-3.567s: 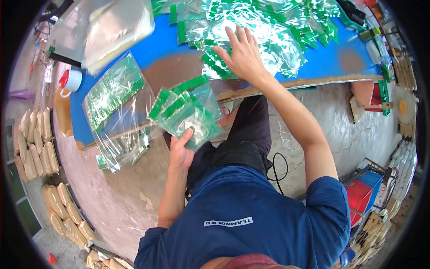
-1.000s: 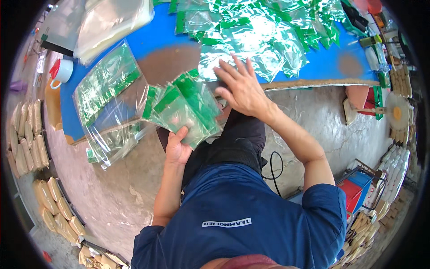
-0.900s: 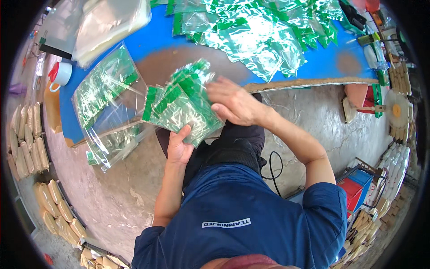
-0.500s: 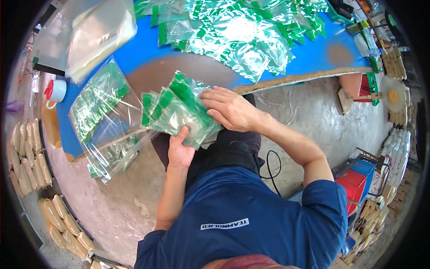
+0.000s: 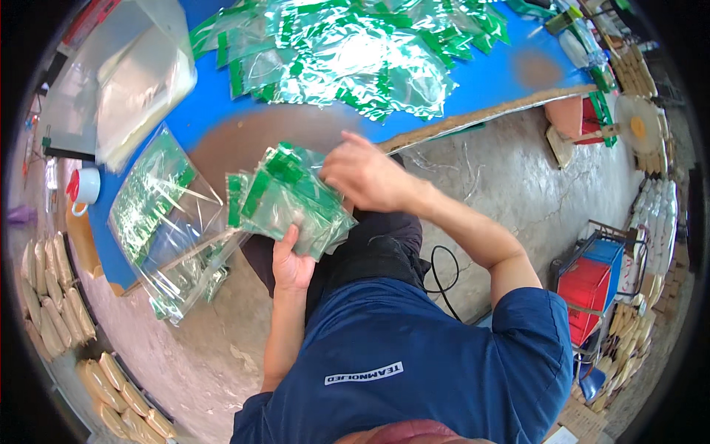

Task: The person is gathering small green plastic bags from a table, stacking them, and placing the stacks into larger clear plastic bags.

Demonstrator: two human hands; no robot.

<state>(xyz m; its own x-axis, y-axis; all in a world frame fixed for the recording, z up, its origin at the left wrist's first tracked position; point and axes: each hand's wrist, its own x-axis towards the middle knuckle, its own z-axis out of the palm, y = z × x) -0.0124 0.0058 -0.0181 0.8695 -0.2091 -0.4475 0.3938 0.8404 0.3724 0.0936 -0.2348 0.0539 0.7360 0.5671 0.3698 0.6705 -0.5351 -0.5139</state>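
My left hand (image 5: 293, 268) grips a stack of clear plastic bags with green strips (image 5: 296, 200), its thumb on top of the near edge. The bags lie fanned and overlapping above my lap. My right hand (image 5: 362, 174) is at the far right edge of the stack, slightly blurred, its fingers loosely bent and apart. Nothing shows held in it. Left of the stack, a large clear bag holding green-striped bags (image 5: 159, 200) lies over the table's edge. Many more loose green-striped bags (image 5: 347, 59) are heaped on the blue table (image 5: 200, 100).
A pile of clear plastic sheets (image 5: 140, 96) lies at the table's far left, near a white and red mug (image 5: 86, 186). At right stand a fan (image 5: 637, 127) and a red and blue crate (image 5: 589, 285). Brown wrapped packs (image 5: 55, 300) are stacked on the left.
My right hand has lifted from lying flat over the bags to bent fingers at their edge. My left hand still holds the stack. The whole view has shifted slightly.
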